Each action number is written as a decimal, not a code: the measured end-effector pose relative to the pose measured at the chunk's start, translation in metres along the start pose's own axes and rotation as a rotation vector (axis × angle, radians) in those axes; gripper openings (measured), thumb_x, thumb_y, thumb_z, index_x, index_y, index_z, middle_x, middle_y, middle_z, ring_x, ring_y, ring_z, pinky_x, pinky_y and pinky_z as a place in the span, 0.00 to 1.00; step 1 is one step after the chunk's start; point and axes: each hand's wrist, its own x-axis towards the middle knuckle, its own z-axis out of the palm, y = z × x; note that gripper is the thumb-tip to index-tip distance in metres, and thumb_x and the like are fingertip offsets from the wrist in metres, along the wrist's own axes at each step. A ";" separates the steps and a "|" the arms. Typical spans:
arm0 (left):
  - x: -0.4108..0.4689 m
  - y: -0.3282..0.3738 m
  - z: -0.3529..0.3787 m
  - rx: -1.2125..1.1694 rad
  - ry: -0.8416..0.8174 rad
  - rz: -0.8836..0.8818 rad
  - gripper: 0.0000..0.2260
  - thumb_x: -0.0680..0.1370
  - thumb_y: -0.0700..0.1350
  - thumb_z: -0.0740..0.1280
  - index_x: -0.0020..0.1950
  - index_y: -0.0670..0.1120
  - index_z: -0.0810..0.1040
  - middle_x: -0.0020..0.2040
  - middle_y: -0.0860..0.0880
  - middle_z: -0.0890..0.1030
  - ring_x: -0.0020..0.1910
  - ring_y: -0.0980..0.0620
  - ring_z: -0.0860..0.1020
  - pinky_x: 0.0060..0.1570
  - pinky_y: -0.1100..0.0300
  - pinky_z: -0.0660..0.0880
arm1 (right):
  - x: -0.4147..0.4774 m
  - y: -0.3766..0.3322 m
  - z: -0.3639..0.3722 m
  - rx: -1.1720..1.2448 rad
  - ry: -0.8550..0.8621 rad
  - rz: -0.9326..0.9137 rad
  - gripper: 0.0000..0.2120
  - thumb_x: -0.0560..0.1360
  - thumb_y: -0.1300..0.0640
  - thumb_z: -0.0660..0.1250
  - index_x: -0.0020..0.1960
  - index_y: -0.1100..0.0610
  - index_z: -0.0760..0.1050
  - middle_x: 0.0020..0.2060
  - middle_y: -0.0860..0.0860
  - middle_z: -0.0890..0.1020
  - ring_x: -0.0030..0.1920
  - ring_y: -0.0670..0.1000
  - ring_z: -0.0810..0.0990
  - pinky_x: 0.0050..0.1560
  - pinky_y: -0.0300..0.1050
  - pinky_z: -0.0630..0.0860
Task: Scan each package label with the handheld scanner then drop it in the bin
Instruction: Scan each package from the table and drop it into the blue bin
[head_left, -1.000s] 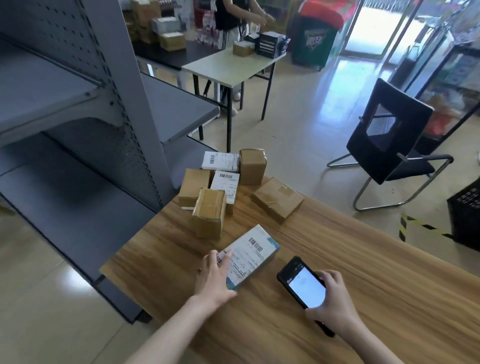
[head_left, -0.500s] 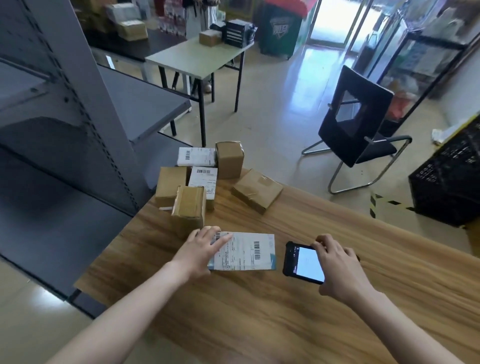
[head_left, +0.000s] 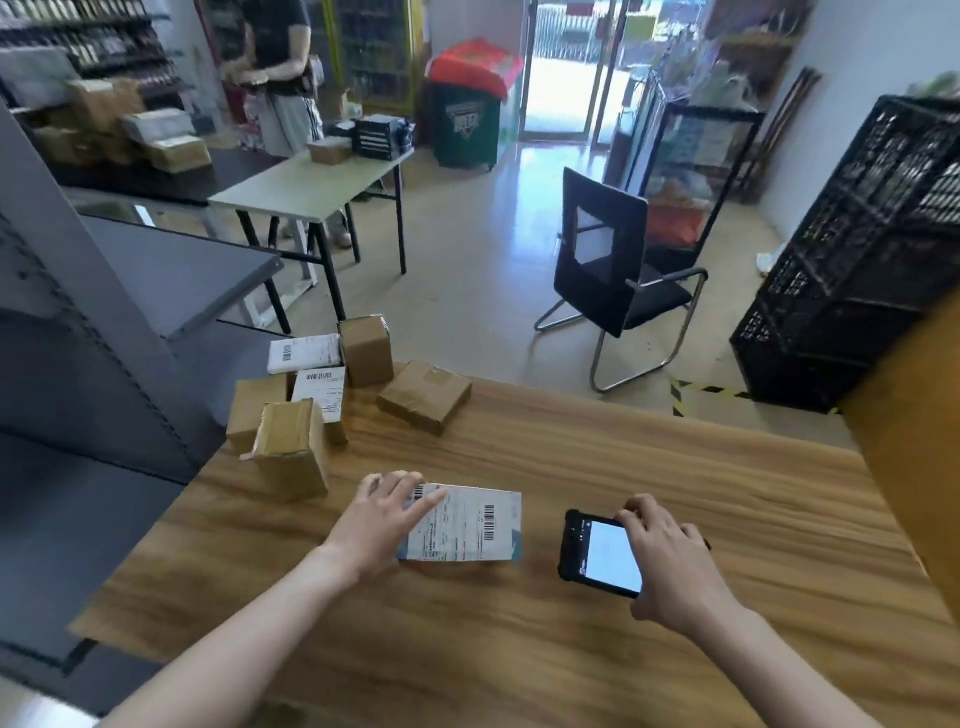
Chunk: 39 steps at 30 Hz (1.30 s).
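Flat white package (head_left: 470, 525) lies label-up on the wooden table (head_left: 571, 675), near the middle of the top and towards the near edge. Two barcodes show on the label, one at the left end and one nearer the right.

Left hand (head_left: 382, 522) rests on the package's left end. Its fingers are straight and slightly spread, laid flat on the label, with no curl round the edge.

Right hand (head_left: 670, 558) grips the handheld scanner (head_left: 597, 556), fingers curled over its far edge and right end. The scanner sits just right of the package, apart from it, with its lit screen facing up. Cannot tell whether it touches the wood or hangs just above it.

At the back-left corner of the table is a cluster of parcels. It holds several brown boxes (head_left: 293, 449) and two white labelled packets (head_left: 304, 353). A flat brown box (head_left: 423, 397) lies a little to the right of the group.

Grey metal shelving (head_left: 130, 291) stands left of the table. On the floor beyond are a black chair (head_left: 613, 270) and, at right, stacked black crates (head_left: 862, 260). Farther back, a person (head_left: 283, 78) stands behind a light table (head_left: 311, 182).
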 end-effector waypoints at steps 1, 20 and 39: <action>-0.001 0.013 -0.005 -0.002 0.000 0.011 0.42 0.75 0.51 0.70 0.78 0.57 0.43 0.77 0.46 0.52 0.76 0.46 0.51 0.75 0.45 0.52 | -0.012 0.011 0.002 0.018 0.006 0.011 0.45 0.59 0.52 0.78 0.71 0.53 0.60 0.69 0.48 0.58 0.68 0.50 0.64 0.62 0.46 0.68; 0.098 0.478 -0.116 -0.093 0.041 0.775 0.41 0.70 0.67 0.62 0.78 0.58 0.49 0.75 0.49 0.55 0.74 0.47 0.54 0.70 0.49 0.59 | -0.405 0.248 0.111 0.919 0.378 1.290 0.38 0.53 0.53 0.78 0.60 0.55 0.68 0.54 0.47 0.62 0.51 0.46 0.69 0.46 0.40 0.71; 0.003 1.052 -0.158 -0.041 -0.071 1.658 0.43 0.66 0.69 0.63 0.77 0.60 0.52 0.73 0.52 0.58 0.71 0.50 0.59 0.68 0.53 0.64 | -0.755 0.310 0.158 0.819 0.562 2.216 0.31 0.49 0.61 0.77 0.51 0.64 0.78 0.42 0.48 0.69 0.51 0.53 0.71 0.41 0.27 0.64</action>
